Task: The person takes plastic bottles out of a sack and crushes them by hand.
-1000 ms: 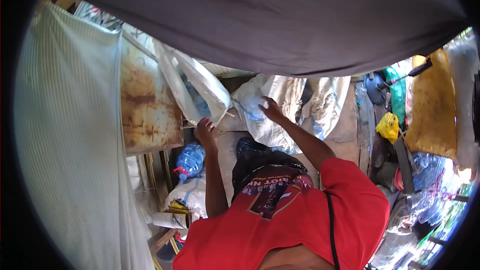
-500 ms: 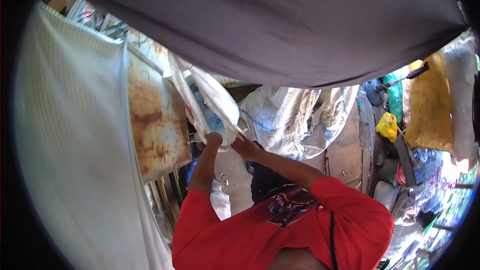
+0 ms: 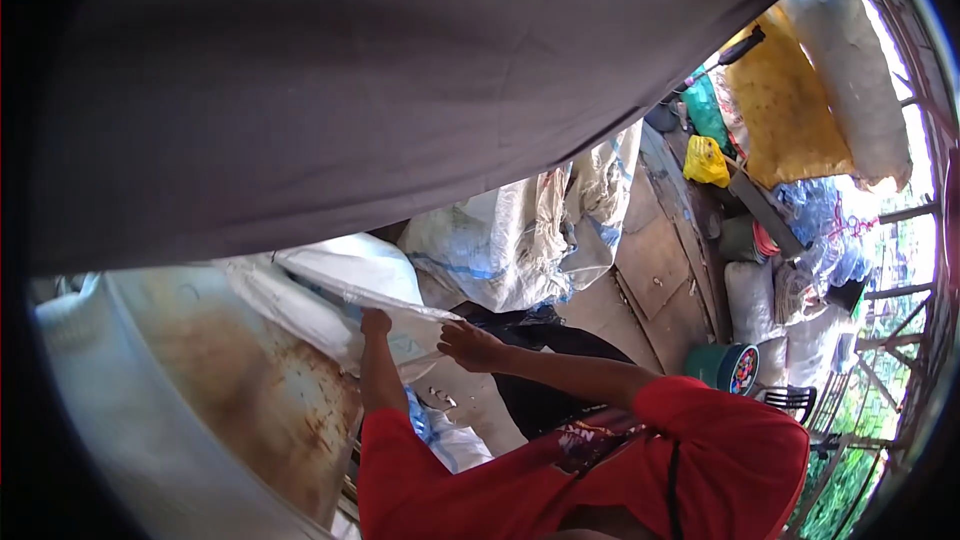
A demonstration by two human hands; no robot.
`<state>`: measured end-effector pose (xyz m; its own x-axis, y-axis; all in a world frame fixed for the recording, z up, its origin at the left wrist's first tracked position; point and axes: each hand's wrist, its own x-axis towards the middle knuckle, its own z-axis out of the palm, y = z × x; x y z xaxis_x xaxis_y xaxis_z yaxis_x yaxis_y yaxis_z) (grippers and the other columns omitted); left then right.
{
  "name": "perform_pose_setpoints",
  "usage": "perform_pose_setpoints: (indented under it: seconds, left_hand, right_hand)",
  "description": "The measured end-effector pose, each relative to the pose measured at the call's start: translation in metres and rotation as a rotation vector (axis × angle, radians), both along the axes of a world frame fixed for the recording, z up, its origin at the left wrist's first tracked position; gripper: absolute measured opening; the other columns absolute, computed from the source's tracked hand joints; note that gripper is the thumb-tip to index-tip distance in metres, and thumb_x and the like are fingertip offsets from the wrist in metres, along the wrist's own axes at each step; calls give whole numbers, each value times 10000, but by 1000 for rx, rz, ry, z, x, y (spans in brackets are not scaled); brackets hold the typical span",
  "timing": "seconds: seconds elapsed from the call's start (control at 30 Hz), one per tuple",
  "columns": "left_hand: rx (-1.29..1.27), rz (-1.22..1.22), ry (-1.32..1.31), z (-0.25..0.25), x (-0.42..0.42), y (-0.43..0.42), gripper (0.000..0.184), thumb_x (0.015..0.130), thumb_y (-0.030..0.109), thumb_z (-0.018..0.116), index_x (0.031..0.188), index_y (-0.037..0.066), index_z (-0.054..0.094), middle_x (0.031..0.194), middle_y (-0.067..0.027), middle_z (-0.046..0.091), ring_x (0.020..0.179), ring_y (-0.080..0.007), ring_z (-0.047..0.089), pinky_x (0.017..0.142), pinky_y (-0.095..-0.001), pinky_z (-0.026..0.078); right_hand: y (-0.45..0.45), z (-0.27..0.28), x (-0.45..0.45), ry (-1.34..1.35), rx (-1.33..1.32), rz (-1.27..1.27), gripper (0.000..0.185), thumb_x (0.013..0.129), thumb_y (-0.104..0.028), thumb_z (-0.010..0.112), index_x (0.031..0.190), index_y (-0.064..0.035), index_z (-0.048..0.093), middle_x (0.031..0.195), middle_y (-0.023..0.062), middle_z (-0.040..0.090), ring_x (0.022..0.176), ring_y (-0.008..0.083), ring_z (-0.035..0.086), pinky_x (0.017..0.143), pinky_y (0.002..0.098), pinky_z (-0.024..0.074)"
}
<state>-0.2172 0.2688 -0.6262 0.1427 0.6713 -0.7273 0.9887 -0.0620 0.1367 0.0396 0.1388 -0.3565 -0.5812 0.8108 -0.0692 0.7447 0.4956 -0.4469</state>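
Beside the rusty panel, one white sack has its rim drawn taut between two hands. The left hand's fingers appear curled on the rim; the right hand's fingers pinch its edge further along. Step in hand, as judged: stretching the sack's mouth. The next move appears to call for a secure hold at both points. Count: one yellow bag, one green bucket; pale sacks beyond overlap, precluding a firm figure.
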Motion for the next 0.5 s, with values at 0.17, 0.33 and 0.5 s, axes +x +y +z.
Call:
perform_pose_setpoints:
  seconds: [0.17,0.33,0.5]
  left_hand:
    - [342,-257,-366,-50,-21,-9,385,821,255,566,1172,120,646,1251,-171,601,1209,-352,523,1060,-499,374]
    - [183,-527,-304,-68,-25,-14,368,829,261,584,1165,127,650,1213,-156,625,1169,-344,556,1037,-505,392]
    - [120,-511,-180,-47,-22,-26,344,879,284,557,1173,131,651,1201,-148,640,1137,-339,586,999,-500,433]
  right_hand:
    - [3,-15,-11,35,-86,-37,296,774,-161,610,1048,-52,583,1054,95,524,1208,277,460,1017,415,381]
    - [-6,-19,-18,13,-38,-3,194,794,-173,591,960,-83,546,1040,90,526,1208,258,459,993,388,384]
    - [-10,-13,-9,6,-63,11,245,807,-199,584,1018,-77,558,1067,80,532,1233,238,451,1015,384,374]
